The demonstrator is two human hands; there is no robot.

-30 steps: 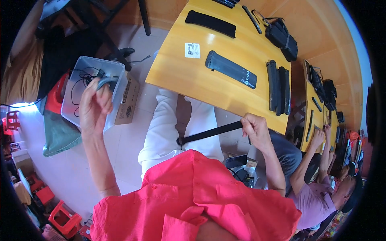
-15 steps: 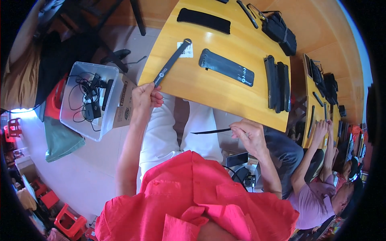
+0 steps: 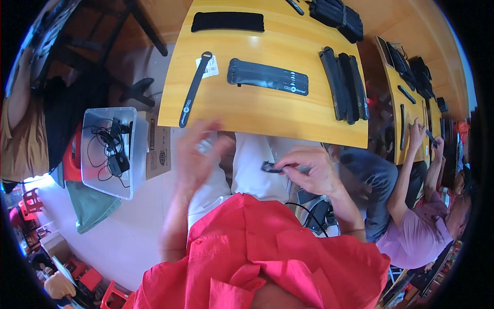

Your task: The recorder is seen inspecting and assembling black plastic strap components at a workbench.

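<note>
My right hand (image 3: 315, 170) is closed, pinching one end of a black cable strap (image 3: 270, 167) above my lap; the strap's free part looks curled toward the left. My left hand (image 3: 201, 157), blurred by motion, hovers just off the table's front edge, fingers apart and nothing visible in it. Close to it, a single black strap (image 3: 194, 90) with a holed, rounded end lies on the table, partly over a white printed label (image 3: 210, 67). To its right rests a flat stack of black straps (image 3: 267, 77), side by side, with white markings at one end.
On the yellow table (image 3: 247, 116), a black band (image 3: 227, 21) lies at the back, several strap bundles (image 3: 343, 87) at right, and a tied bundle (image 3: 337, 18) beyond. A clear bin (image 3: 131, 170) of cables stands left on the floor. Another person's hands (image 3: 417, 134) work at the right.
My left hand has let go of the strap on the table and moved toward my lap. The strap in my right hand, straight before, now curls. The view has shifted slightly.
</note>
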